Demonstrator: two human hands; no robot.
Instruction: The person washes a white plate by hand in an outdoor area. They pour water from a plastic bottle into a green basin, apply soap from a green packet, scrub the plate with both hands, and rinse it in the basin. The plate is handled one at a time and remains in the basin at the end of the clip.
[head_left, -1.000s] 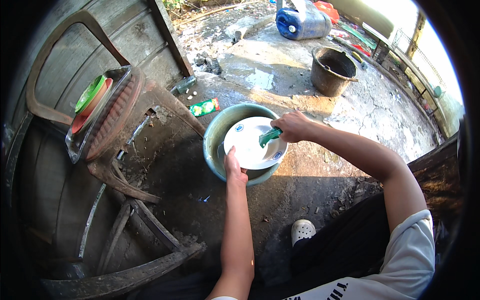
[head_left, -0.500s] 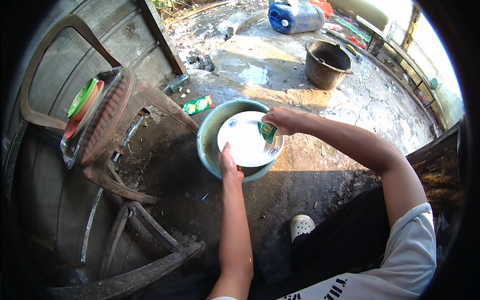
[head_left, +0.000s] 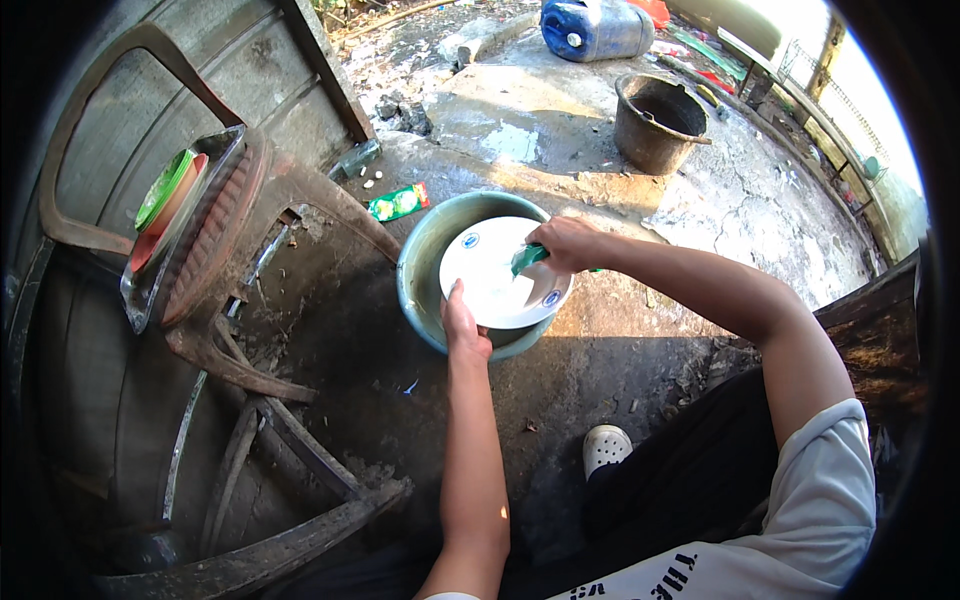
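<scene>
My left hand (head_left: 463, 325) grips the near-left rim of a white plate (head_left: 490, 270), thumb on top and fingers under it. The plate has blue round marks near its rim and is held over a round blue-green basin (head_left: 415, 300) on the ground. My right hand (head_left: 568, 246) is closed around a small green sachet (head_left: 528, 258), which it holds low over the right part of the plate. The fingers hide part of the sachet, and the plate covers much of the basin's inside.
A brown plastic chair (head_left: 290, 190) at left carries a metal tray (head_left: 222, 160) with stacked green and orange dishes (head_left: 168, 195). Another green packet (head_left: 398, 202) lies beyond the basin. Farther off are a dirty bucket (head_left: 640, 140) and a blue drum (head_left: 600, 30).
The green sachet has tilted and turned in my right hand, so less of its printed side shows. Both hands and the plate keep nearly the same place over the basin.
</scene>
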